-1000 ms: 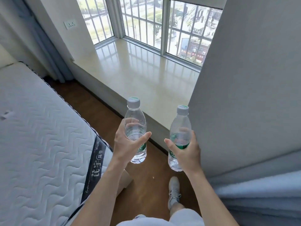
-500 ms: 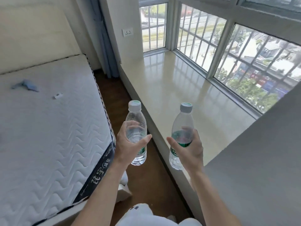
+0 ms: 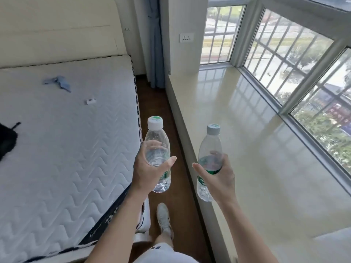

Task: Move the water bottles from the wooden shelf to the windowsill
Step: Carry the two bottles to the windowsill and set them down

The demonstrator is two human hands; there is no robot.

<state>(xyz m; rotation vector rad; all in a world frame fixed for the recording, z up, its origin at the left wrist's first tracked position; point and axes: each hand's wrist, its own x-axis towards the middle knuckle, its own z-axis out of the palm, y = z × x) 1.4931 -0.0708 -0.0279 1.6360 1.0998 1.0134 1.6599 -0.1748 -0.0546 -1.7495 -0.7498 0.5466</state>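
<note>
Aloft, left hand (image 3: 148,173) gripping left bottle (image 3: 156,137), right hand (image 3: 220,179) gripping right bottle (image 3: 209,147), mattress (image 3: 66,139) left, windowsill (image 3: 256,149) right.

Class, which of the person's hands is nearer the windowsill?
Right. The right hand, gripping a bottle, is at the near edge of the windowsill; the left hand, gripping the other bottle, is over the floor between it and the mattress.

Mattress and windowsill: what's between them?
Head view: a strip of wooden floor, a white shoe on it; the left hand holds a bottle over it.
</note>
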